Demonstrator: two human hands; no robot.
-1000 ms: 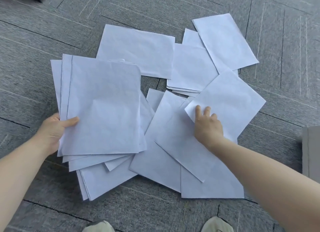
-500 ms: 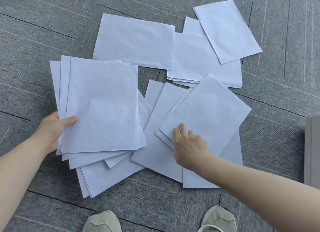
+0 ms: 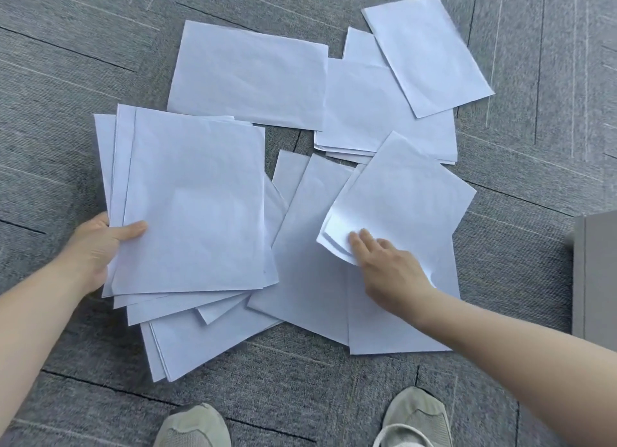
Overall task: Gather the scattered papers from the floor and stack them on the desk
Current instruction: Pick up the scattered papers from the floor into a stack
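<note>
White paper sheets lie scattered on grey carpet. My left hand (image 3: pixel 96 249) grips a gathered bundle of sheets (image 3: pixel 193 206) at its left edge, thumb on top. My right hand (image 3: pixel 387 269) lies on a tilted sheet (image 3: pixel 407 199) at centre right, fingers straight, and that sheet's near corner curls up under the fingertips. More sheets lie under it (image 3: pixel 310 279). At the back are a wide sheet (image 3: pixel 247 76), a small pile (image 3: pixel 367 113) and a slanted sheet (image 3: pixel 427 53). Loose sheets (image 3: pixel 200 343) stick out below the held bundle.
My two shoes (image 3: pixel 193 426) (image 3: pixel 414 420) stand at the bottom edge, close to the papers. A grey boxy object (image 3: pixel 594 279) sits at the right edge. Grey carpet tiles (image 3: pixel 66 63) surround the papers.
My right hand dragged the tilted sheet toward me and leftward over the lower sheets; its near corner now curls up. The left hand and its bundle stayed put.
</note>
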